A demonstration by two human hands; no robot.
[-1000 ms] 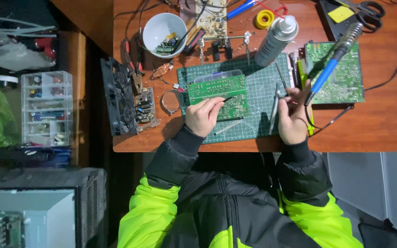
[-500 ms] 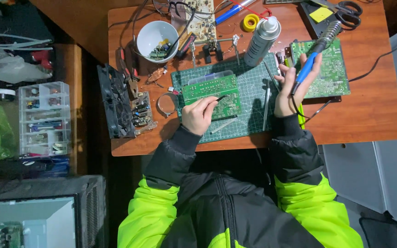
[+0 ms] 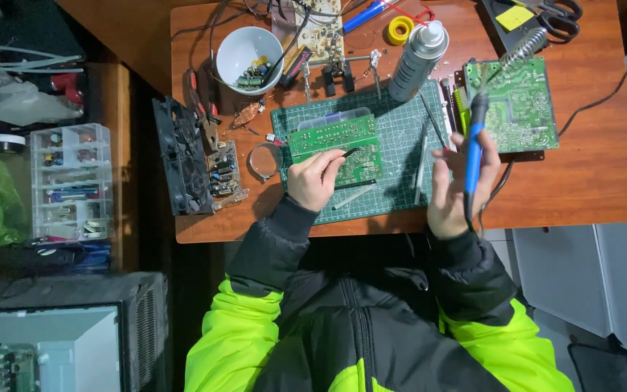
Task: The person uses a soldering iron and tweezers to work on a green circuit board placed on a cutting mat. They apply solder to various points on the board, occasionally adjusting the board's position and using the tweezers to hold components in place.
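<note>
My left hand [image 3: 312, 181] pinches dark tweezers [image 3: 347, 153], their tips resting on a green circuit board [image 3: 328, 134] that lies on a green cutting mat [image 3: 400, 181]. My right hand [image 3: 453, 190] is raised over the mat's right edge and grips a blue-handled soldering iron [image 3: 474, 145]. The iron points away from me, toward a second green circuit board [image 3: 520, 109]. A coiled iron stand [image 3: 521, 46] sits beyond that board, apart from the iron.
On the wooden table [image 3: 582, 181] stand a grey spray can [image 3: 416, 54], a white bowl [image 3: 244, 47] of parts, a yellow tape roll [image 3: 400, 29], scissors [image 3: 560, 11] and a black fan [image 3: 172, 156]. A clear parts organizer [image 3: 70, 181] sits at the left.
My right hand reached to the soldering iron, took hold of it and drew it back out of the coiled stand toward me. My left hand stayed on the board with the tweezers.
</note>
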